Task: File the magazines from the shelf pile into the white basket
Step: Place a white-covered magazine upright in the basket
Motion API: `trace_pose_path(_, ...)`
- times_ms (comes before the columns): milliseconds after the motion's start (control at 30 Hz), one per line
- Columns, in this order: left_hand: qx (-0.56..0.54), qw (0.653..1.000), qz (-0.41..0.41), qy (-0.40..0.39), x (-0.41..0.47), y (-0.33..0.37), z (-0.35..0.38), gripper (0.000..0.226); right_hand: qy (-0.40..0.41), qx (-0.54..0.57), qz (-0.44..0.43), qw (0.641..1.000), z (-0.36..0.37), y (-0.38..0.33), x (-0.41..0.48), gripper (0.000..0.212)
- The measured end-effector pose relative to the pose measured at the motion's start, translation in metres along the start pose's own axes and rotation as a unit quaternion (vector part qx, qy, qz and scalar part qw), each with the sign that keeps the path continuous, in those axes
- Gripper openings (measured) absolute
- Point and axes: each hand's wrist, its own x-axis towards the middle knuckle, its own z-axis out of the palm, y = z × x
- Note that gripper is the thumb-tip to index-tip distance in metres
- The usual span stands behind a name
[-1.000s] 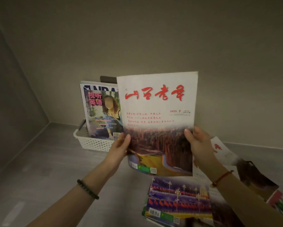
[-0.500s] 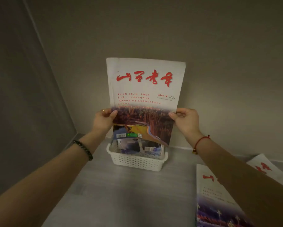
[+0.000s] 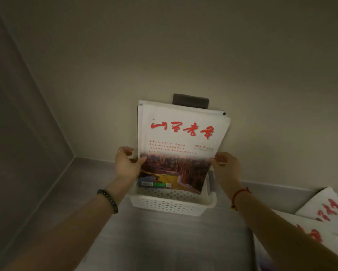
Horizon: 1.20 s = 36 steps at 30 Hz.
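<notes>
A white magazine (image 3: pixel 181 145) with red brush lettering and a reddish landscape photo stands upright with its lower edge inside the white perforated basket (image 3: pixel 170 204). My left hand (image 3: pixel 126 163) pinches its left edge, thumb on the cover. My right hand (image 3: pixel 225 166) holds its right edge. Behind it other magazines (image 3: pixel 144 103) stand in the basket against the back wall. The shelf pile (image 3: pixel 320 222) of magazines with the same red lettering lies at the lower right, partly behind my right forearm.
The basket sits on a grey shelf (image 3: pixel 164 241) near the back wall. A side wall (image 3: pixel 17 153) closes the left. A dark rectangular object (image 3: pixel 190 100) shows above the magazines against the back wall.
The magazine has come down from above the basket, and its lower edge now sits inside, in front of the standing ones. Both hands came down with it.
</notes>
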Motion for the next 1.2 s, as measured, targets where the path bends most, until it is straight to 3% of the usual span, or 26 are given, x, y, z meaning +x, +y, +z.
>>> trace_pose_path(100, -0.037, 0.996, 0.019, -0.081, 0.004, 0.002, 0.009, 0.062, -0.039, 0.073, 0.036, 0.996, 0.008, -0.004, 0.004, 0.051)
trace_pose_path(200, -0.042, 0.990, 0.017, -0.132, 0.004, 0.007, 0.019, 0.059, -0.072, 0.071, 0.033, 0.994, 0.024, -0.007, 0.003, 0.039)
trace_pose_path(333, -0.050, 0.989, 0.014, -0.141, 0.010, 0.008, 0.017, 0.052, 0.004, 0.081, 0.022, 0.997, 0.030, -0.008, 0.001, 0.022)
trace_pose_path(500, -0.021, 0.989, 0.058, -0.131, 0.013, 0.004, 0.012, 0.048, 0.026, 0.091, -0.039, 0.995, 0.022, -0.004, -0.008, 0.021)
trace_pose_path(600, 0.055, 0.988, 0.065, -0.129, 0.010, 0.007, 0.012, 0.045, -0.037, 0.026, -0.035, 0.998, 0.011, -0.009, 0.001, 0.024)
trace_pose_path(700, 0.046, 0.991, 0.070, -0.103, -0.001, 0.008, 0.009, 0.046, -0.118, -0.050, -0.041, 0.991, -0.010, -0.005, 0.004, 0.034)
trace_pose_path(800, 0.002, 0.997, 0.075, -0.031, -0.029, 0.000, 0.004, 0.055, -0.142, -0.077, -0.055, 0.985, -0.051, 0.023, -0.013, 0.038)
trace_pose_path(933, 0.011, 0.988, 0.156, -0.012, -0.084, -0.014, 0.007, 0.034, -0.146, -0.132, -0.029, 0.980, -0.131, 0.086, -0.045, 0.036)
trace_pose_path(1033, 0.019, 0.985, 0.150, -0.084, -0.125, -0.020, 0.029, 0.025, -0.128, -0.175, 0.027, 0.976, -0.185, 0.124, -0.064, 0.040)
trace_pose_path(1200, 0.049, 0.963, 0.057, -0.258, -0.203, -0.024, 0.093, 0.032, -0.142, -0.178, 0.075, 0.971, -0.252, 0.171, -0.094, 0.045)
